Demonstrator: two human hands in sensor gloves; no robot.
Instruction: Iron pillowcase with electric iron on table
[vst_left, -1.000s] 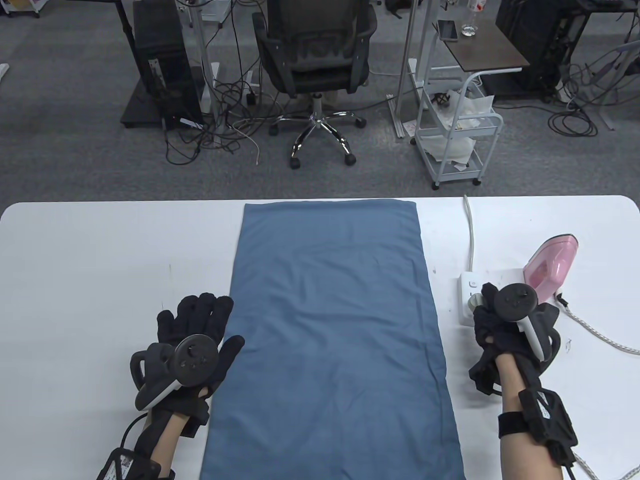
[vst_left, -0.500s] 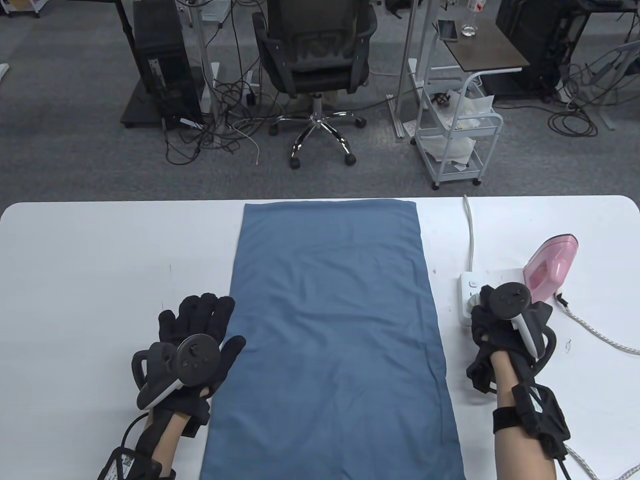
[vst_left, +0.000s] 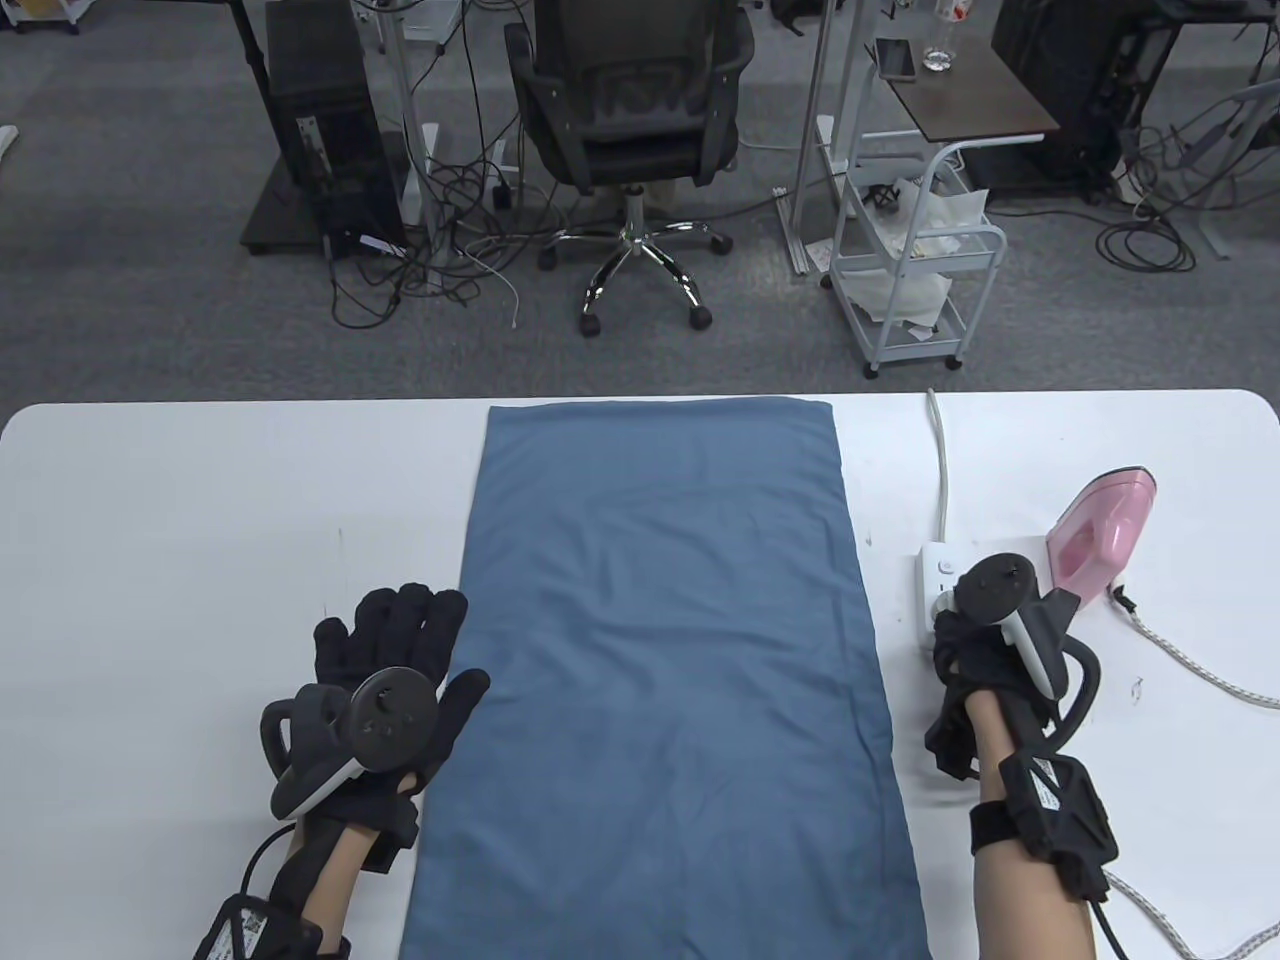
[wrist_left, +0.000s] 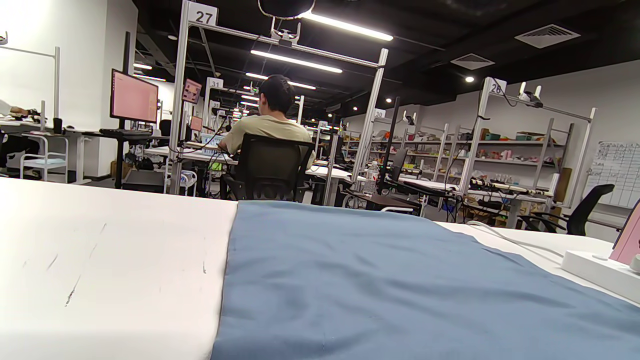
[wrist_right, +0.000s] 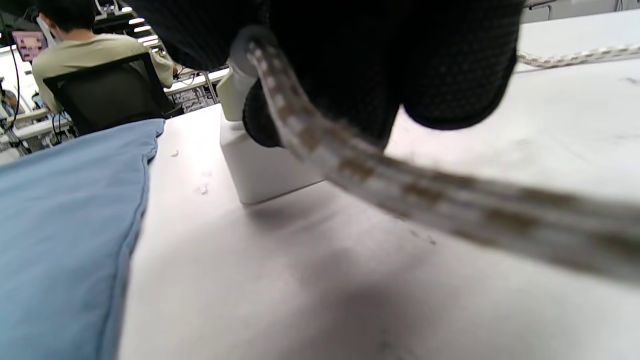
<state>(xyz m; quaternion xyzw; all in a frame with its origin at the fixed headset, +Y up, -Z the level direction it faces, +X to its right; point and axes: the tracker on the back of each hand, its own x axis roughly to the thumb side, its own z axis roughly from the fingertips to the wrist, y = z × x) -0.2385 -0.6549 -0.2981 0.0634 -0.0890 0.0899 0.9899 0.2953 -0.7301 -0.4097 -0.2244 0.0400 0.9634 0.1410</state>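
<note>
A blue pillowcase (vst_left: 660, 650) lies flat down the middle of the white table (vst_left: 200, 500); it also shows in the left wrist view (wrist_left: 375, 280) and the right wrist view (wrist_right: 60, 210). A pink iron (vst_left: 1100, 535) stands on its heel at the right. My right hand (vst_left: 952, 608) grips the iron's plug (wrist_right: 235, 85) at the white power strip (vst_left: 938, 575), and the braided cord (wrist_right: 400, 185) runs out from under the fingers. My left hand (vst_left: 400, 640) rests flat and open on the table, its thumb at the pillowcase's left edge.
The power strip's white cable (vst_left: 940, 460) runs off the table's far edge. The iron's braided cord (vst_left: 1200, 670) trails across the right side of the table. An office chair (vst_left: 630, 130) and a white cart (vst_left: 920, 270) stand beyond the table.
My right hand has shifted a little left and forward at the power strip, its wrist turning. My left hand and the pillowcase have not moved.
</note>
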